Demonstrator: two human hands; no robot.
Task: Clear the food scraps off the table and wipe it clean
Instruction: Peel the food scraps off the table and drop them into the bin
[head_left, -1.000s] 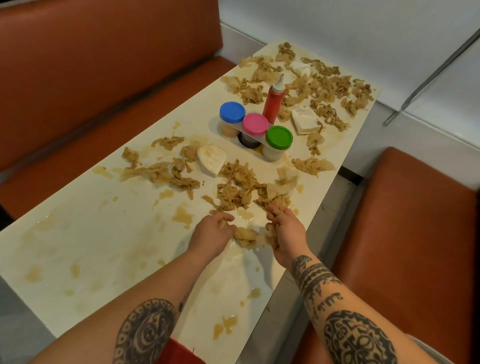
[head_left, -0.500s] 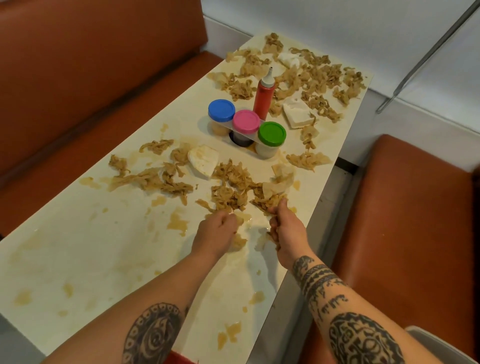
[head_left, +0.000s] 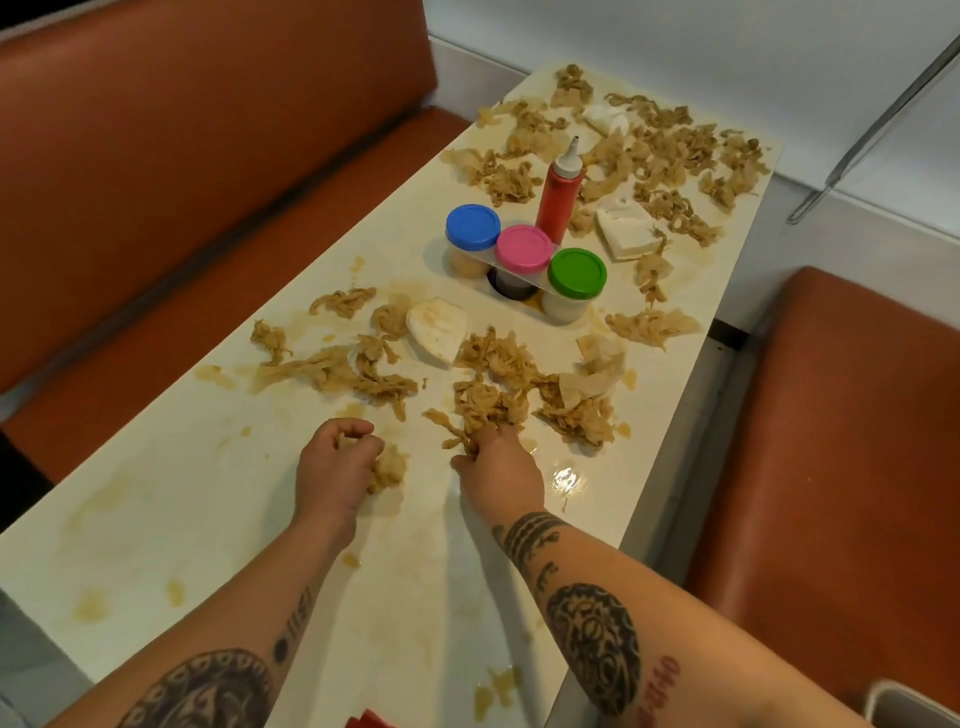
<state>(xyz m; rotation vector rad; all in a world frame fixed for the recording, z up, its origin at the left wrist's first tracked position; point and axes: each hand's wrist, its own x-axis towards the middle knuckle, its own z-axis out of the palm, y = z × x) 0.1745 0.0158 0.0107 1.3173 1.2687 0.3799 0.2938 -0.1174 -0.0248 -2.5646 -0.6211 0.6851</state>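
table (head_left: 182, 493): cream top, long and narrow, runs away from the camera between two orange benches (head_left: 208, 156).

scraps (head_left: 498, 384): tan-brown, thin, crinkled shreds, looking wet and limp, lying in tangled clumps.
- Biggest near clump sits mid-table just ahead of both hands.
- A looser trail runs off to its left.
- A dense spread covers the far end, around and behind the red bottle (head_left: 560, 200).
- A few pale, flatter pieces are mixed in. One white wedge (head_left: 439, 330) touches the near clump and a white square piece (head_left: 623, 231) lies just right of the bottle.

stains (head_left: 91, 605): yellowish smears and drips all over the near half of the table. Wet glare patch just right of the right hand.

left hand (head_left: 332, 473): fingers curled and clenched around a small wad (head_left: 388, 467) of the same shreds. The wad bulges out on the thumb side and sits at or on the tabletop.

right hand (head_left: 501, 475): palm down, thumb out to the left, fingers dug into the near edge of the big clump. Strands lie over and between thumb and fingers, which reads as grasping them. Fingertips are buried, so the contact itself isn't visible.

Mid-table, three jars stand in a clear holder, lids blue (head_left: 472, 226), pink (head_left: 523, 248) and green (head_left: 576, 273). The red bottle stands upright just behind them.
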